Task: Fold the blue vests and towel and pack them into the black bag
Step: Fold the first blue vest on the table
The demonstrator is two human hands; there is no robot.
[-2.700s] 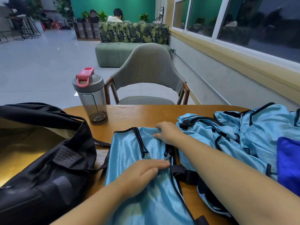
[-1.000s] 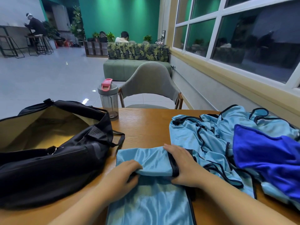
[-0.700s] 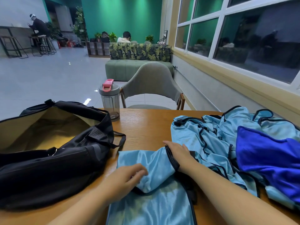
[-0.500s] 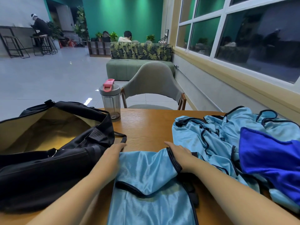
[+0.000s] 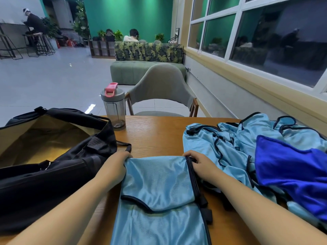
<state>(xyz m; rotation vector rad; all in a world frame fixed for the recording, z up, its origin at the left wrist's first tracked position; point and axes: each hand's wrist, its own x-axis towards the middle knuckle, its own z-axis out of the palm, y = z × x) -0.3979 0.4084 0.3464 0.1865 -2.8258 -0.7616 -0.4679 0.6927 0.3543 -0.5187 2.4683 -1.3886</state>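
Folding goes best if the left hand (image 5: 115,160) and right hand (image 5: 198,160), each pinching a far corner of the light-blue vest (image 5: 159,188) lying on the table (image 5: 155,137) beside the black bag (image 5: 53,165), keep its edges level.

Left hand (image 5: 117,160), right hand (image 5: 198,162) apart, forward

Wooden tabletop (image 5: 159,135) is sitting by the right wall under a white-framed window (image 5: 256,32) that's showing dark glass with reflections. Grey upholstered chair (image 5: 159,85) is facing its far edge. Green bench (image 5: 131,72) and leaf-print sofa (image 5: 148,52) are standing behind it. Green back wall (image 5: 127,15) is catching spot light. Grey tiled floor (image 5: 44,82) is reflecting glare; bar stools (image 5: 37,45) are standing far left.
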